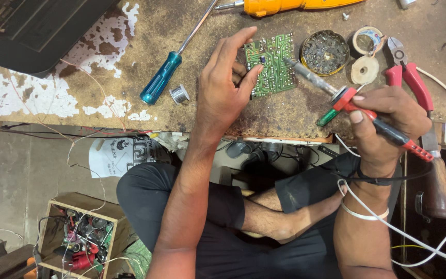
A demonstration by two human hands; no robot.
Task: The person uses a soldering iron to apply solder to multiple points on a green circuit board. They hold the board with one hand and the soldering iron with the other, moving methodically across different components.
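While left hand [228, 85] pinches green circuit board [270, 64] and right hand [388, 121] clamps soldering iron [336, 93], hot tip near fingers: burn risk, board may slip.

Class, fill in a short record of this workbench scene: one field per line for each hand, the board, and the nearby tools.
Left hand: left hand steadies the green circuit board at its left edge
Right hand: right hand grips a red-and-black soldering iron, tip on the board
Right of board: round tin, red-handled pliers
Left of board: blue-handled screwdriver, small solder coil
Surface: worn workbench
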